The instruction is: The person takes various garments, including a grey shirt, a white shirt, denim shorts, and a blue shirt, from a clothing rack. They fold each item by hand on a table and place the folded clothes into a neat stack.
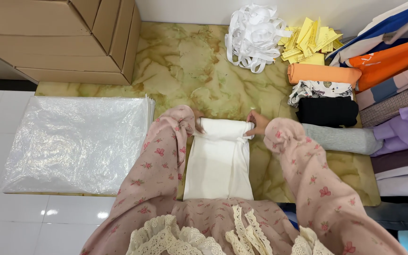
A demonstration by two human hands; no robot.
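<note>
A white garment [219,160] lies lengthwise on the marbled green-and-cream surface [185,66], straight in front of the person, its far end turned over into a thick roll and its near end reaching the pink floral dress at the bottom of the view. The left hand [197,122] pinches the left end of that roll, its grip closed on the cloth, though most of the hand is hidden behind the ruffled floral cuff. The right hand [258,123] holds the right end of the roll the same way, fingers closed on the fabric's edge. Just right of the right hand lies a grey folded piece [341,140], and beyond it, farther from the person, sit a black rolled garment [327,111], a white patterned one [318,89] and an orange one [324,73], stacked in a row one behind the other. Along the right edge of the view is a heap of folded clothes [397,85] in purple, orange, navy, stripes and check. At the far side of the surface rests a tangle of white ribbon [253,37], touching a scatter of yellow paper tags [309,40]. To the left of the garment, well apart from the hands, lies a flat stack of clear plastic bags [74,141], overhanging the white tiled floor [5,222]. Brown cardboard boxes [67,38] stand at the far left corner.
</note>
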